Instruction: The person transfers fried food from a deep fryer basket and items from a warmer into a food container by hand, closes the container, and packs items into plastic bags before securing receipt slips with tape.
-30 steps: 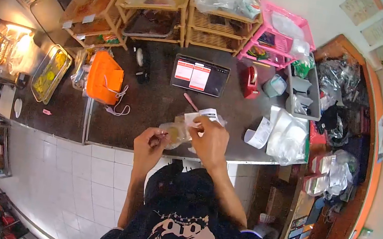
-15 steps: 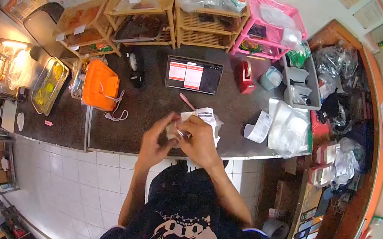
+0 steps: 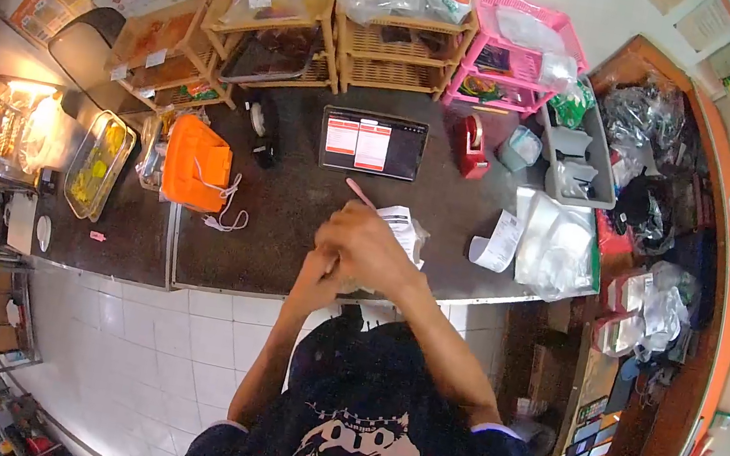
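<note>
Above the front edge of the dark table (image 3: pixel 263 259), my left hand (image 3: pixel 313 285) and my right hand (image 3: pixel 369 246) are pressed together. The right one lies partly over the left, with its fingers curled. Both are closed on something small that they mostly hide. To the right of my right hand lies a printed white paper (image 3: pixel 403 229) on a clear plastic bag. The tip of a pink pen-like stick (image 3: pixel 358 191) shows just beyond my fingers.
A tablet (image 3: pixel 372 144) stands behind my hands. An orange basket (image 3: pixel 198 163) is at left, beside a tray of yellow items (image 3: pixel 99 164). Right are a red tape dispenser (image 3: pixel 472 147), a curled receipt (image 3: pixel 496 242), plastic bags (image 3: pixel 557 248) and a grey bin (image 3: pixel 581 158).
My hands, apart a second ago with a small clear bag between them, have come together. My right hand has moved left over my left, and the bag is now mostly hidden.
</note>
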Demonstrator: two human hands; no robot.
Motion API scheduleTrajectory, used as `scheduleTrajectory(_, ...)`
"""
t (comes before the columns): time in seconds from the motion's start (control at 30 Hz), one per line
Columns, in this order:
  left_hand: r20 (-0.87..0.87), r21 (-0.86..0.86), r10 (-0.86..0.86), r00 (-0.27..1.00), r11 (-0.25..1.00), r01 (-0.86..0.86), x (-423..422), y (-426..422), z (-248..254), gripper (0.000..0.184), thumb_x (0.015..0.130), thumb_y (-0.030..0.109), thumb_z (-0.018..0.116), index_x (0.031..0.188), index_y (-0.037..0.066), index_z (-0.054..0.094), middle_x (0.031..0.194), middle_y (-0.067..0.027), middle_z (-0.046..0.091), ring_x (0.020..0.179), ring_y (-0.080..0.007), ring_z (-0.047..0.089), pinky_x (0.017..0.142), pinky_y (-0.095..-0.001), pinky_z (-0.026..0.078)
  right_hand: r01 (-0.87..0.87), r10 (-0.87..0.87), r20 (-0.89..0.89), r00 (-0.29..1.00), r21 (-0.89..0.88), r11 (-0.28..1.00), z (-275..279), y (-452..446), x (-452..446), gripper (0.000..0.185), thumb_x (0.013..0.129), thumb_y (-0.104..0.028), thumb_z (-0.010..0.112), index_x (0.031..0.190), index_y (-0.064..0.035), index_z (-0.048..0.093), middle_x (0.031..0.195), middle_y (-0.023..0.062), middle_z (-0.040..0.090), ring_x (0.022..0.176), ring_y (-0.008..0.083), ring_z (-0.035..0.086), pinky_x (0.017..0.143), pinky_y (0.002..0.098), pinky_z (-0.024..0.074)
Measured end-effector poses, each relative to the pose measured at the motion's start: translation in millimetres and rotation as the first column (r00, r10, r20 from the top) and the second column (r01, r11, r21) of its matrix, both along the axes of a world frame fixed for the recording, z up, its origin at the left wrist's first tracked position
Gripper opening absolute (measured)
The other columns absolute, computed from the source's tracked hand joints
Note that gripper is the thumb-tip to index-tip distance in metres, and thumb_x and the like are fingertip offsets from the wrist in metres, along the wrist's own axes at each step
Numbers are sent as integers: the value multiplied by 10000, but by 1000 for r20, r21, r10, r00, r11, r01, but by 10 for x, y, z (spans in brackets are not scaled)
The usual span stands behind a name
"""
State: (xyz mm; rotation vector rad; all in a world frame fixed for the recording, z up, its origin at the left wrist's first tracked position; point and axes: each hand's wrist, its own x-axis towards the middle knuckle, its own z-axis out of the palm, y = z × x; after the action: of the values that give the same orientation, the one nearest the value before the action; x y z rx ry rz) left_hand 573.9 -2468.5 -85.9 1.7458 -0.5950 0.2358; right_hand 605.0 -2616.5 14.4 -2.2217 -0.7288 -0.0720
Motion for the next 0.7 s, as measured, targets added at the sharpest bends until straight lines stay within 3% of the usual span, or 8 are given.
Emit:
scheduleTrajectory(0.07,-515,-318,-246,821,944,84,29,159,-94,127,945,94,553,990,-15,600,804,-28,579,737,-114,536,692,-279,450,78,-83,47,995,98,992,-174,29,72,170,685,-50,668,855,-44,660,823,142,655,820,338,615,724,426,491)
scheduleTrajectory(0.13,-574,-172,-136,807,984,43,24,150,35,147,969,111,533,948,-7,618,774,-5,566,718,-87,514,659,-242,422,395,-331,-273,903,231,889,-108,125,-45,137,754,-71,668,878,-13,661,795,166,649,758,358,622,688,428,495)
scheduleTrajectory(0.23,-588,-244,-37,808,961,-134,86,90,41,205,997,144,505,931,-2,634,765,17,556,696,-61,483,624,-217,390,418,-391,-233,890,80,905,-162,68,-221,166,772,-63,715,920,2,680,814,148,663,715,290,654,694,356,527)
scheduleTrajectory(0.3,-697,-182,9,717,965,-189,107,89,158,217,1000,151,512,925,8,657,832,3,628,737,-52,518,646,-239,415,462,-427,-204,881,177,869,-246,132,-323,167,784,-65,709,934,6,683,833,157,669,727,291,663,685,352,530)
scheduleTrajectory(0.47,-610,-196,37,791,961,-196,179,88,221,170,979,99,534,921,-14,647,822,-1,630,761,-63,541,666,-227,434,498,-453,-209,867,347,795,-474,243,-485,157,820,-62,689,955,19,687,861,168,674,736,259,680,653,339,537)
scheduleTrajectory(0.53,-564,-171,53,824,969,-179,171,124,191,132,964,57,546,909,-20,638,823,1,629,779,-73,560,678,-231,449,473,-307,-431,849,360,804,-621,210,-487,152,815,-54,704,946,21,687,812,157,672,733,213,678,640,323,536)
scheduleTrajectory(0.63,-475,-62,104,874,987,-151,180,267,6,50,876,-27,611,911,-11,643,884,-56,675,843,-112,613,749,-242,472,409,-108,-550,828,461,788,-740,88,-336,175,762,-36,717,925,3,669,705,163,646,620,205,654,587,319,513)
scheduleTrajectory(0.7,-320,40,120,940,993,-113,183,304,-15,182,772,-96,648,913,18,661,902,-99,678,836,-151,639,762,-257,481,399,-212,-454,865,369,839,-713,45,-228,182,752,-47,734,909,3,657,663,153,629,592,224,644,573,320,508)
